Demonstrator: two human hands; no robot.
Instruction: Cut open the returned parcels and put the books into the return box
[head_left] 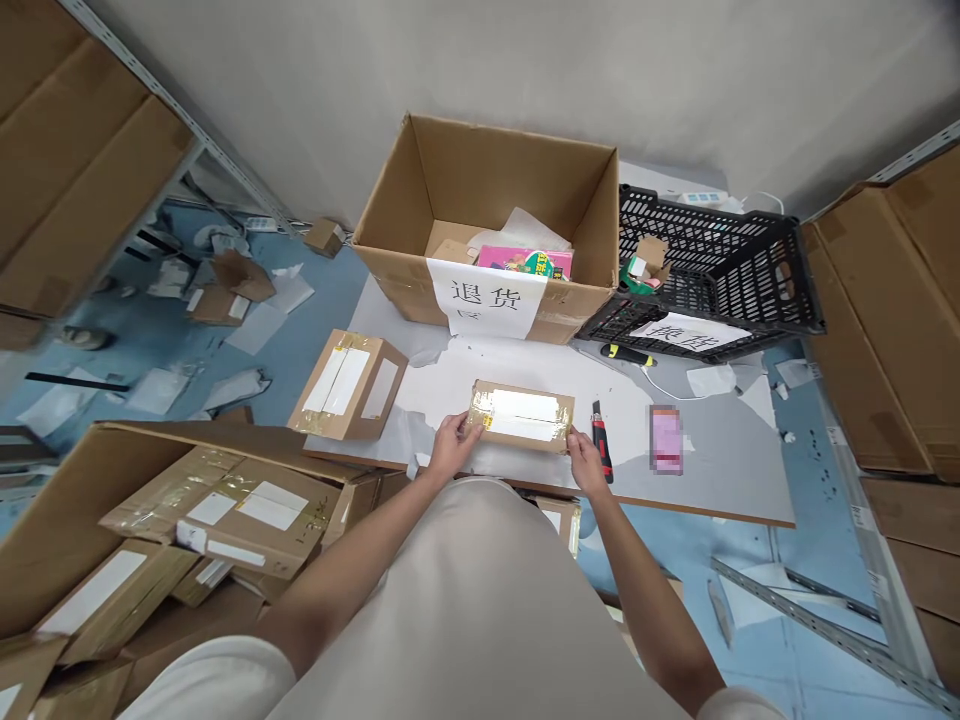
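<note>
"As twelve is pointing straight away from the person [480, 600], what is looking biggest?"

"The worktable [735, 490]; its pale top is carrying most of what I'm seeing. At its eight o'clock, a wide carton [60, 520] is holding a heap of taped boxes [315, 500]."

"And what is coming next?"

"An open carton [517, 160] is standing toward twelve, with a lettered white sheet [487, 297] hanging on its near side and a pink package [517, 258] lying inside. At two, a black crate [784, 275] is also bearing a lettered sheet [694, 333]."

"Is anything sitting at nine?"

"A taped box [352, 385], showing white labels on its top and side."

"Where are the hands working?"

"Toward six from the table's middle, on a small parcel [521, 415] that is wearing a white label and shiny tape. The left hand [452, 447] is pinching its eight o'clock corner, and the right hand [586, 464] is gripping its four o'clock corner. Whether it is touching the tabletop, I'm not managing to tell."

"Anything smaller?"

"Counting from the parcel, a blurred pink item [666, 440] is lying at three, a red-and-black knife [601, 445] is lying just beside the right hand, between three and four, and a yellow-and-black tool [628, 356] is lying at two."
</note>
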